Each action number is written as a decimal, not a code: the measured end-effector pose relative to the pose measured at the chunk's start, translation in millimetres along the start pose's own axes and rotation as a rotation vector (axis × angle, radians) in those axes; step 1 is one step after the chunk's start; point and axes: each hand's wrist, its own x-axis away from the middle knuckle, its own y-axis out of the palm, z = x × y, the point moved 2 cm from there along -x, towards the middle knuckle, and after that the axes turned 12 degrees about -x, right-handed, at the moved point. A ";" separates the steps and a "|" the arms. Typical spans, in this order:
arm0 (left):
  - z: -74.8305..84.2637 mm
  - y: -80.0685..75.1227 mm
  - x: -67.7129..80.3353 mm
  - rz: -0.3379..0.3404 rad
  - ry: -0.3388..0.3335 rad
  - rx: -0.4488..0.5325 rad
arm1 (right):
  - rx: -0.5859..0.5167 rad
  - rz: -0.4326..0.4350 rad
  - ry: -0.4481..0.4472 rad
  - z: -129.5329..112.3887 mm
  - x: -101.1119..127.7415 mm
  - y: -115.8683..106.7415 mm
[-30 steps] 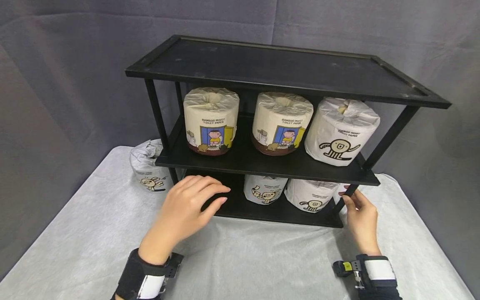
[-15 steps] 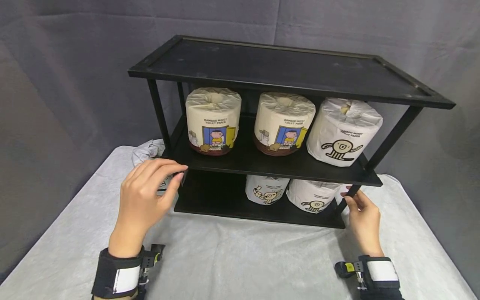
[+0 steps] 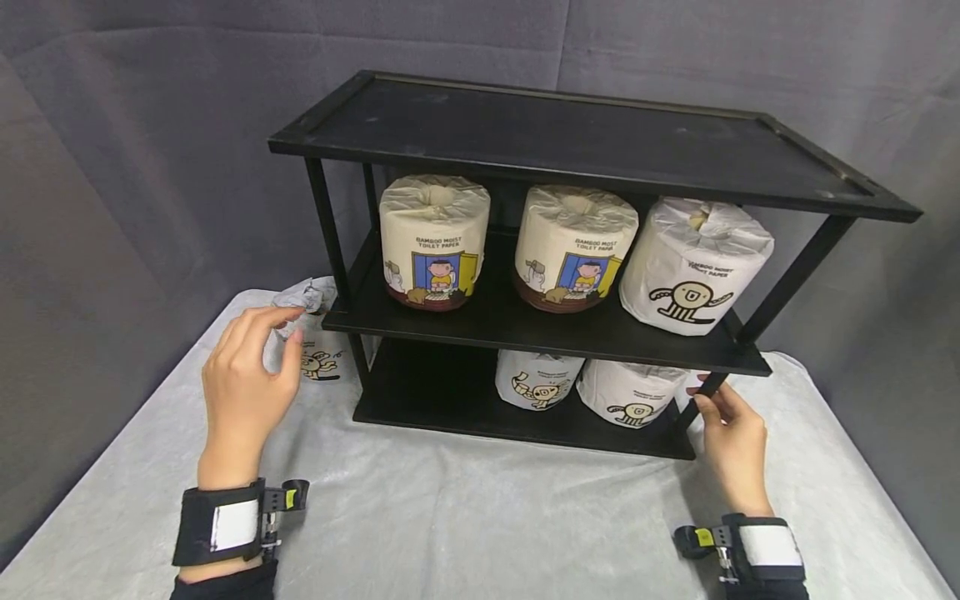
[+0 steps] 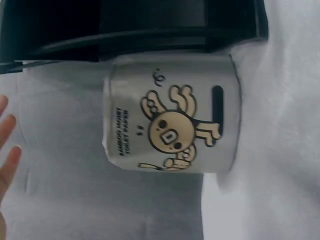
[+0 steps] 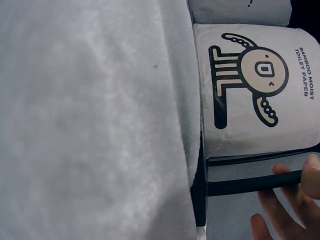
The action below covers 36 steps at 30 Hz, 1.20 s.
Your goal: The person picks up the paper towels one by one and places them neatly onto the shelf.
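In the head view my left hand (image 3: 247, 375) is raised in front of a white wrapped toilet roll (image 3: 322, 360), thumb and fingers apart with nothing between them. That roll stands on the cloth just left of a black rack (image 3: 562, 137); the left wrist view shows its printed cartoon side, with fingertips (image 4: 11, 162) at the left edge, apart from it. At the rack's front right corner, my right hand (image 3: 735, 446) holds the lower post (image 5: 250, 184), thumb on one side and fingers on the other. Beside it on the lower tier sits a white toilet roll (image 3: 633, 396).
On the middle tier stand two cream toilet rolls (image 3: 435, 250) and one white roll (image 3: 693, 271). A second white roll (image 3: 536, 383) is on the lower tier, towards the right. Pale cloth (image 3: 480, 517) covers the table; a grey curtain (image 3: 150, 150) hangs behind.
My left hand has moved left, from the front of the lower tier to the roll outside the rack. My right hand stays on the post. The head view has shifted slightly.
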 end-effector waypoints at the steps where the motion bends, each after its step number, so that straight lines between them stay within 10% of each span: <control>1: -2.3 1.0 0.9 -0.024 -0.017 -0.012 | -0.001 0.002 -0.003 0.3 0.2 -0.2; 7: -12.4 8.6 5.4 -0.290 -0.101 -0.117 | -0.019 0.006 -0.039 3.2 2.1 0.0; 13: -18.9 21.6 13.4 -0.488 -0.050 -0.132 | -0.031 0.005 -0.023 2.4 4.2 1.5; 19: -16.5 34.6 20.1 -0.491 0.005 -0.129 | -0.005 0.005 -0.005 4.0 3.7 1.0; 28: -21.5 41.2 26.5 -0.571 -0.098 -0.147 | -0.010 -0.003 -0.005 3.5 -0.2 -0.4; 36: -23.3 43.6 28.1 -0.491 -0.062 -0.176 | -0.017 -0.004 -0.022 3.2 -0.8 -0.8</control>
